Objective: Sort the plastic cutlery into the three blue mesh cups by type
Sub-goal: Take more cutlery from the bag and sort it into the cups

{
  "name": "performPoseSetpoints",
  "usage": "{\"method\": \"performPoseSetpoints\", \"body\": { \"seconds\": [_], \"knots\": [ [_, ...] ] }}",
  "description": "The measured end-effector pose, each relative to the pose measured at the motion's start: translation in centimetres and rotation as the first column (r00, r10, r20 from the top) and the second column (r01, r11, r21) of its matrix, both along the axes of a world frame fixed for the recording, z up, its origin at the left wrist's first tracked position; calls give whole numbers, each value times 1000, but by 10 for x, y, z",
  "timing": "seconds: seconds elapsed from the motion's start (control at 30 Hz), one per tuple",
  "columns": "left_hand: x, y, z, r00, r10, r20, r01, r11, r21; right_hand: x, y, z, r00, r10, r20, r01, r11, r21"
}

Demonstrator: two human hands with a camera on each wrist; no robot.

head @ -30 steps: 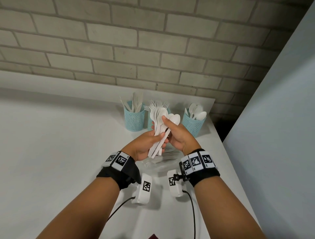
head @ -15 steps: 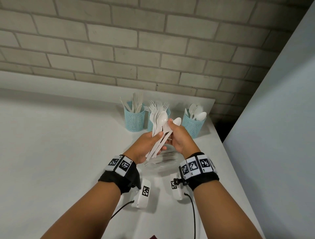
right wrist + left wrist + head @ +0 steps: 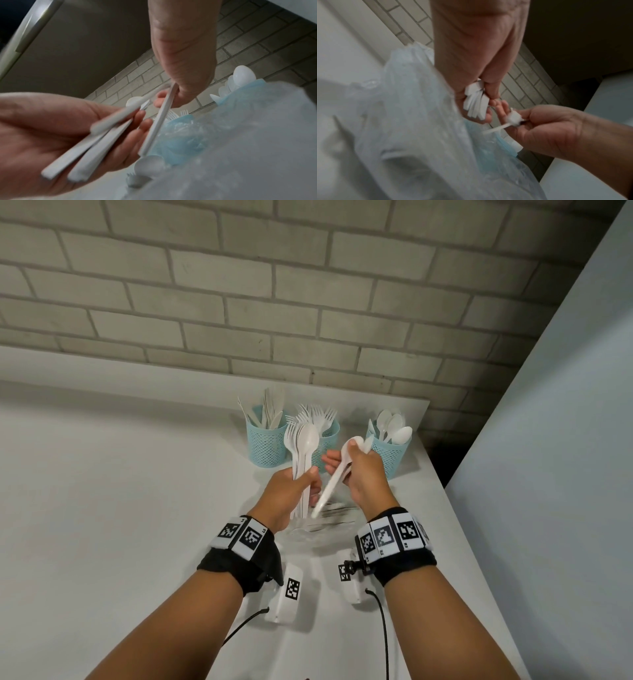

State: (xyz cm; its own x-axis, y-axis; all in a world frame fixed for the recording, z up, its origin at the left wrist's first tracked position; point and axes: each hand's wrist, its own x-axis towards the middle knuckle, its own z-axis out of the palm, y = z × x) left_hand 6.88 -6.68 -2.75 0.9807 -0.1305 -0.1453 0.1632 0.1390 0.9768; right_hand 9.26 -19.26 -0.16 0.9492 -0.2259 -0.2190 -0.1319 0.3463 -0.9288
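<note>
- While I watched through the head camera, my left hand (image 3: 291, 487) was wrapped around a bundle of white cutlery (image 3: 303, 453), heads up, with a spoon bowl in front and fork tines behind it.
- My right hand (image 3: 363, 474) gripped a single white spoon (image 3: 334, 479), its fingers (image 3: 334, 462) curled round the handle and the thumb pressed near the bowl; the handle slanted down toward the left hand without touching the bundle.
- From the right wrist camera the bundle's handles (image 3: 96, 146) fanned out across the left palm (the picture was blurred, so I could not count them).
- Three blue mesh cups stood in a row at the back of the counter (image 3: 120, 508), near the brick wall (image 3: 308, 302): the left cup (image 3: 265, 445) held knives, the middle cup (image 3: 330, 436) forks, the right cup (image 3: 390, 455) spoons.
- A crumpled clear plastic bag (image 3: 322, 525) lay on the counter just beneath both hands, with more cutlery showing dimly inside it.
- Both wrists wore black bands with coded markers.
</note>
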Motion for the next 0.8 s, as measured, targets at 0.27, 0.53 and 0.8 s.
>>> {"method": "performPoseSetpoints", "body": {
  "seconds": [0.27,0.53,0.8],
  "knots": [
    [-1,-2,7,990,-137,-44,140,988,72,2,-5,1,999,47,-7,-47,994,-99],
    [1,-7,11,986,-152,-61,157,985,75,8,-5,-10,1000,26,-1,-25,963,-269],
    [9,-23,15,992,-125,-35,129,976,174,38,-22,-2,975,-178,132,222,767,-602]
  ]
}}
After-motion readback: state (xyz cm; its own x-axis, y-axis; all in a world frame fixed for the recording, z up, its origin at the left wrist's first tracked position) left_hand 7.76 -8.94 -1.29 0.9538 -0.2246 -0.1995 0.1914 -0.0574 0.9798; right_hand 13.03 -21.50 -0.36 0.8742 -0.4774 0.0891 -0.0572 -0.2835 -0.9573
